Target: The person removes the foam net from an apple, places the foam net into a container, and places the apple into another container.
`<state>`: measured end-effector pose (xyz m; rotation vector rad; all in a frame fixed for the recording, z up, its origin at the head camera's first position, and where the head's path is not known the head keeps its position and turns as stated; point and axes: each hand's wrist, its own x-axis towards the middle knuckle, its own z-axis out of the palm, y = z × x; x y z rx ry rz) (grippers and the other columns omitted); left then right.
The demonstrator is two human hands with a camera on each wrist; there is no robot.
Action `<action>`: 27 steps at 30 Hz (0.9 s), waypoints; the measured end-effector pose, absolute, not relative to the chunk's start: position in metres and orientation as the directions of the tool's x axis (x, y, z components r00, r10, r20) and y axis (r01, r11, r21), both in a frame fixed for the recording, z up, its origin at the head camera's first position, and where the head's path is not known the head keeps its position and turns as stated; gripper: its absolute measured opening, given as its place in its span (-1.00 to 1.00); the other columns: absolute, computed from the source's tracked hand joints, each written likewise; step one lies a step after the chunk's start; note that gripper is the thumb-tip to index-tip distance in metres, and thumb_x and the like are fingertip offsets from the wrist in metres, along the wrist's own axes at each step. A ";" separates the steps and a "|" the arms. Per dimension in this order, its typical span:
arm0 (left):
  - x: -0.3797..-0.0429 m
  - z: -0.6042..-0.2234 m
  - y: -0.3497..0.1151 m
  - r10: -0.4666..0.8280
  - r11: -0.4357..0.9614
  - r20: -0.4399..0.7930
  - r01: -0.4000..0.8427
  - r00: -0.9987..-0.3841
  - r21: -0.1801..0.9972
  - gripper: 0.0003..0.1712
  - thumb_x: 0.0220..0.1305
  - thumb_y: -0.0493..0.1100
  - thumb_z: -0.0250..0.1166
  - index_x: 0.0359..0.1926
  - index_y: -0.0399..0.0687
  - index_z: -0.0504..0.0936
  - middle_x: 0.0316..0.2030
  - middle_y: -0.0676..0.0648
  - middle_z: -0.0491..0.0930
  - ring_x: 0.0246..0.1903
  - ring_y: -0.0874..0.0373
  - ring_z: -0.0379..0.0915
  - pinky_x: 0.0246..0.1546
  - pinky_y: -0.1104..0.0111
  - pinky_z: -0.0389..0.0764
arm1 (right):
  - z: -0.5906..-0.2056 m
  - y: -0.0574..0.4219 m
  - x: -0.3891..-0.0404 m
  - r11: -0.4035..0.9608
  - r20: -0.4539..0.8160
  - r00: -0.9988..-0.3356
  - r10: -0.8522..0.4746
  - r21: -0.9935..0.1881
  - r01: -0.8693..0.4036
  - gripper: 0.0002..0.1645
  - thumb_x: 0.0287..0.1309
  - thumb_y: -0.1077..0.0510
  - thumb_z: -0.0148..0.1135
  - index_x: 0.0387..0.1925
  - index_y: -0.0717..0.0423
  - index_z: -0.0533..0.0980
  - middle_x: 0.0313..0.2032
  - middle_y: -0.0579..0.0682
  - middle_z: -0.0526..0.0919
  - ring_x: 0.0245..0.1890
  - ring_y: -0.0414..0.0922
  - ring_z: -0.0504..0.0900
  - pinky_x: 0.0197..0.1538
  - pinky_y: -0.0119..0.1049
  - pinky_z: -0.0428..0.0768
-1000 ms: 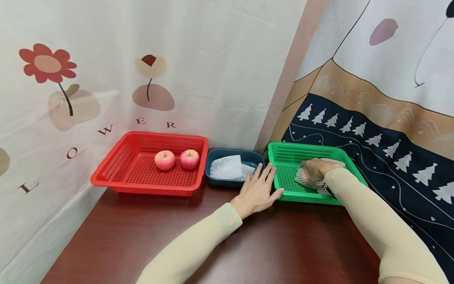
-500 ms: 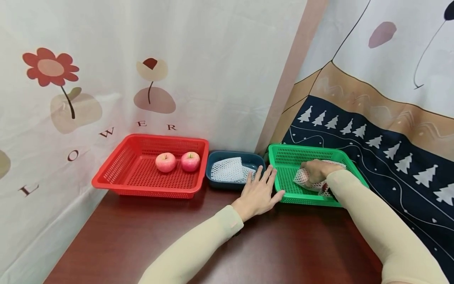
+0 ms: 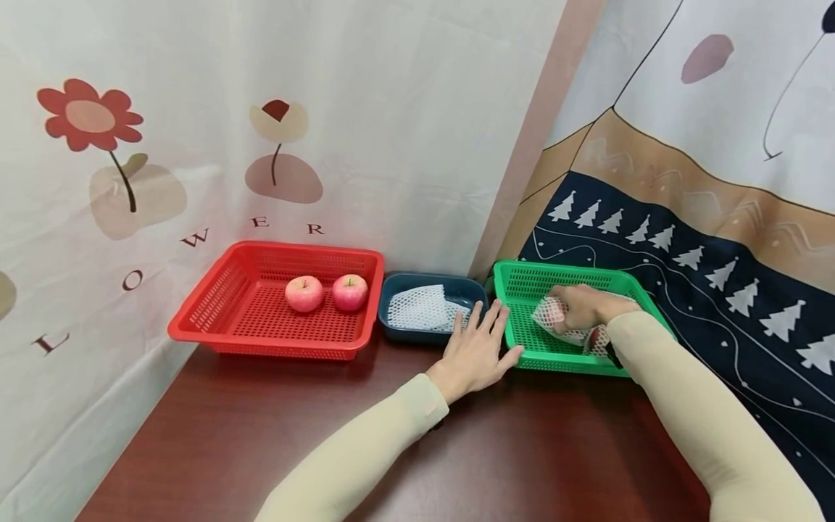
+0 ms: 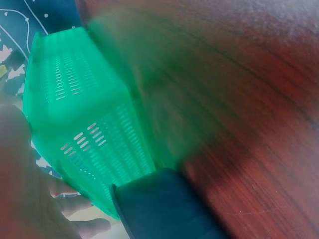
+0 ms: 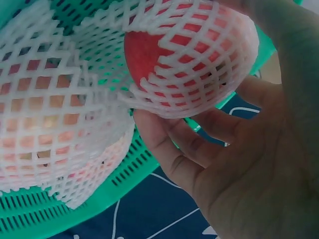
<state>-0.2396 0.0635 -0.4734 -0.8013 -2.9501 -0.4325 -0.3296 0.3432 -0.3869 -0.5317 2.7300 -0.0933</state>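
Brown table point(image 3: 365, 442): reddish, with visible grain.
Red basket point(image 3: 225, 330): two apples point(image 3: 304, 293), side by side.
Green basket point(image 3: 531, 360): netted fruit point(image 5: 37, 114).
Blue tray point(image 3: 467, 288): white nets point(image 3: 414, 308), between both baskets.
Left hand point(image 3: 471, 360): fingers spread wide, beside the tray.
Right hand point(image 3: 583, 306): curled round a red fruit point(image 5: 199, 55), netted, inside the green basket.

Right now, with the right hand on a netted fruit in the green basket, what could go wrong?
The red fruit might slip from its foam net, which leaves part of it bare. The net could also snag on the neighbouring netted fruit, close beside it, if the right hand lifts.
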 end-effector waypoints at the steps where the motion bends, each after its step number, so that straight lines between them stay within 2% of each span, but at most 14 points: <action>1: -0.239 -0.474 0.064 0.490 0.825 0.124 0.505 -0.863 0.253 0.02 0.81 0.54 -0.21 0.95 0.12 -0.09 0.95 -0.01 -0.12 0.93 -0.22 -0.13 0.87 -0.34 0.11 | -0.387 0.343 -0.329 0.926 -0.326 -0.866 -0.378 -0.135 -0.353 -0.03 0.41 -0.05 0.61 0.64 0.28 0.43 0.31 0.32 0.75 0.21 0.18 0.75 0.32 0.30 0.75; 8: -0.240 -0.474 0.064 0.492 0.826 0.113 0.504 -0.863 0.254 0.01 0.82 0.53 -0.21 0.96 0.13 -0.10 0.95 -0.02 -0.11 0.93 -0.24 -0.12 0.85 -0.36 0.14 | -0.386 0.340 -0.328 0.919 -0.290 -0.873 -0.393 -0.144 -0.366 0.02 0.39 -0.06 0.62 0.66 0.30 0.41 0.27 0.28 0.77 0.13 0.12 0.77 0.27 0.23 0.78; 16: -0.241 -0.473 0.064 0.490 0.829 0.119 0.504 -0.864 0.244 0.01 0.82 0.53 -0.21 0.95 0.13 -0.09 0.95 -0.02 -0.10 0.92 -0.23 -0.11 0.85 -0.36 0.15 | -0.379 0.334 -0.325 0.890 -0.192 -0.871 -0.452 -0.167 -0.425 0.01 0.39 -0.05 0.63 0.63 0.40 0.41 0.28 0.37 0.76 0.14 0.19 0.77 0.30 0.29 0.76; 20: -0.241 -0.473 0.064 0.490 0.828 0.123 0.505 -0.863 0.243 0.00 0.83 0.52 -0.20 0.95 0.13 -0.07 0.95 -0.02 -0.09 0.92 -0.23 -0.10 0.84 -0.36 0.16 | -0.376 0.330 -0.321 0.888 -0.172 -0.875 -0.454 -0.168 -0.428 0.02 0.39 -0.05 0.63 0.65 0.34 0.41 0.35 0.42 0.71 0.22 0.26 0.76 0.34 0.35 0.74; 27: -0.241 -0.473 0.064 0.495 0.825 0.126 0.510 -0.860 0.243 0.00 0.83 0.51 -0.20 0.95 0.12 -0.07 0.95 -0.03 -0.07 0.92 -0.24 -0.11 0.83 -0.38 0.16 | -0.373 0.326 -0.311 0.895 -0.149 -0.891 -0.430 -0.199 -0.399 0.03 0.34 -0.01 0.65 0.67 0.23 0.41 0.35 0.46 0.64 0.16 0.26 0.74 0.23 0.36 0.78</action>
